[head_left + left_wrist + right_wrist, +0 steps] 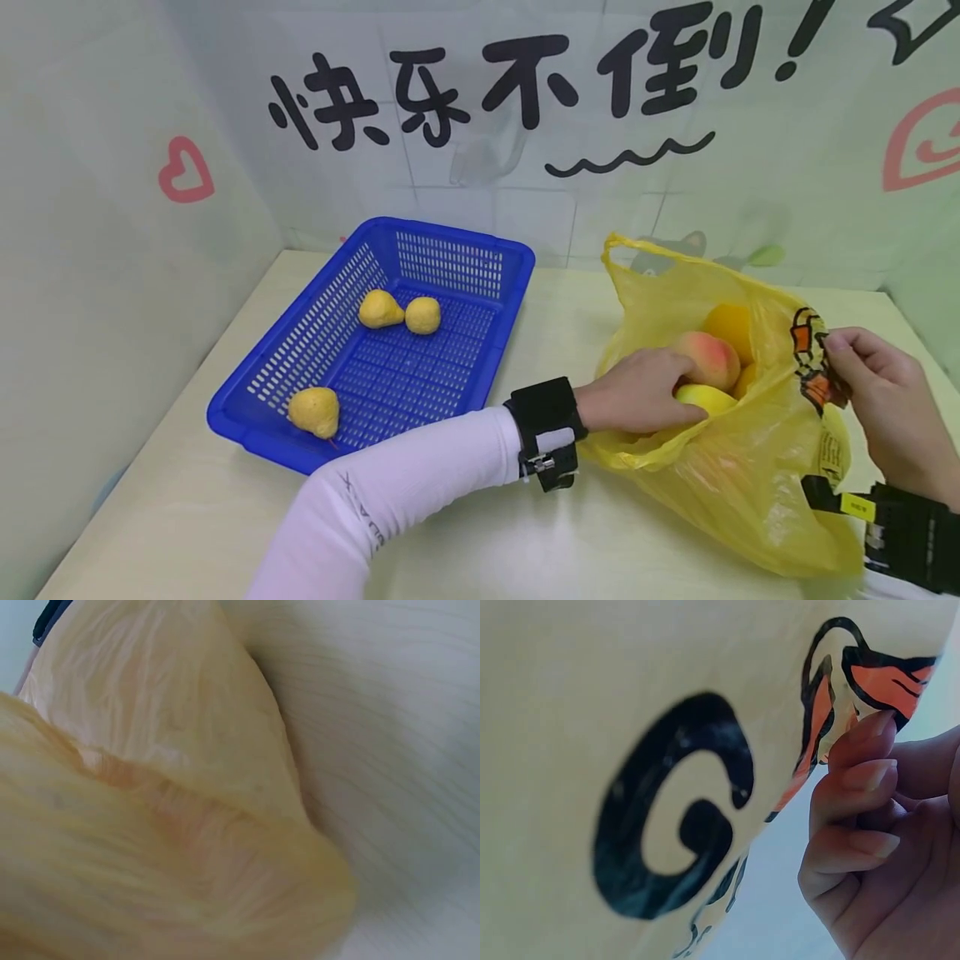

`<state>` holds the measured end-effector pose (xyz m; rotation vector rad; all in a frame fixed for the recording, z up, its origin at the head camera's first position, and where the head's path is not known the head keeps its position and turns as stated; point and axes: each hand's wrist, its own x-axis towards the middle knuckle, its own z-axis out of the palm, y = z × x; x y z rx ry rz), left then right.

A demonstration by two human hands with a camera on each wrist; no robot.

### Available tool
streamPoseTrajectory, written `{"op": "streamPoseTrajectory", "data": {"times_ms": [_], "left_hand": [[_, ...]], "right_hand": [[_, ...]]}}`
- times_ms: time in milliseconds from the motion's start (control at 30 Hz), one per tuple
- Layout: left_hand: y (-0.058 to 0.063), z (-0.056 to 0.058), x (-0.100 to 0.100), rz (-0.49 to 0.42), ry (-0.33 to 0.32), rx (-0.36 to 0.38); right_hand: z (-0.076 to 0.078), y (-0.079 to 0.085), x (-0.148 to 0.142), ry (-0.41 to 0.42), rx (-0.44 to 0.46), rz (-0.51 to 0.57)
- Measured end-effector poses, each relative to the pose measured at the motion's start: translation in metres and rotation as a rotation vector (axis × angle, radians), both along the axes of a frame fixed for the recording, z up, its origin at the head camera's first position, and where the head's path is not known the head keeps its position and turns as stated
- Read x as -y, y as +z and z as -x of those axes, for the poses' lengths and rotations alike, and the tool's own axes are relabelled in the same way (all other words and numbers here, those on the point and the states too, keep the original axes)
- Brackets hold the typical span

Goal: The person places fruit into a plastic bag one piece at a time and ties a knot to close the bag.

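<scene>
A yellow plastic bag with a black and orange print lies tipped on the table, its mouth facing left. Inside are a peach, a smooth yellow fruit and orange-yellow fruit behind. My left hand reaches into the mouth and holds the yellow fruit between thumb and fingers, beside the peach; some fingertips are hidden. My right hand pinches the bag's printed rim, and the right wrist view shows its curled fingers at the print. Only bag plastic and tabletop fill the left wrist view.
A blue slotted basket stands left of the bag. It holds three yellow pears, two touching near the back and one at the front left. A printed wall covering rises behind the pale table.
</scene>
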<state>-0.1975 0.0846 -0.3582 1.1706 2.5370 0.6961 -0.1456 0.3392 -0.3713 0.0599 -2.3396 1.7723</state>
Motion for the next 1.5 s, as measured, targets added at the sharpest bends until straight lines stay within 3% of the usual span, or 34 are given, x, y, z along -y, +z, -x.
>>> {"op": "streamPoseTrajectory", "data": {"times_ms": [100, 400, 633, 767, 900, 1067, 1267, 1500], "left_hand": [[0.001, 0.001, 0.0, 0.017, -0.011, 0.015], [0.01, 0.004, 0.003, 0.052, -0.016, 0.088], [0.025, 0.007, 0.013, -0.02, 0.045, 0.222], [0.038, 0.013, 0.024, -0.068, 0.066, 0.217], [0.055, 0.025, 0.044, -0.121, 0.083, 0.152], [0.072, 0.037, 0.078, -0.185, 0.182, 0.17], [0.074, 0.046, 0.121, -0.221, 0.331, 0.193], [0.072, 0.057, 0.156, -0.207, 0.424, 0.186]], "right_hand": [[0.0, -0.001, 0.0, -0.009, 0.002, -0.041], [0.001, -0.001, 0.0, -0.009, 0.0, -0.027], [0.0, -0.001, 0.0, -0.033, 0.008, -0.076], [0.0, -0.001, 0.0, -0.033, 0.007, -0.083], [0.001, -0.002, 0.0, -0.034, 0.005, -0.072], [0.001, -0.002, -0.001, -0.059, 0.018, -0.117], [0.001, -0.002, -0.001, -0.053, 0.003, -0.127], [0.0, 0.0, -0.001, -0.045, 0.014, -0.091]]}}
